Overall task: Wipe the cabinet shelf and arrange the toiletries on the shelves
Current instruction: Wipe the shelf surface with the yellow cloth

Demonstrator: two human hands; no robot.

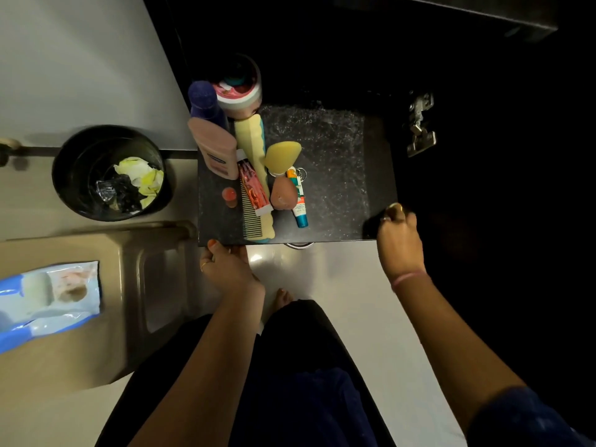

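Note:
A dark speckled shelf [335, 175] juts out of the black cabinet. Toiletries crowd its left side: a blue bottle [204, 101], a pink lotion bottle [216, 146], a round jar [238, 88], a long yellow sponge [250, 137], a yellow wedge sponge [283, 153], a brown sponge [283, 192], a red tube [253, 188], a comb [251, 221], a teal-capped tube [299, 204] and a small red cap [229, 195]. My left hand [225, 269] grips the shelf's front edge, thumb on top. My right hand [400, 240] is curled over the front right corner.
A black bin [80, 188] with crumpled wipes stands on the floor to the left. A beige stool [154, 285] holds a blue wipes pack [48, 298]. A metal door hinge [419, 124] sits right of the shelf. My legs and a foot are below.

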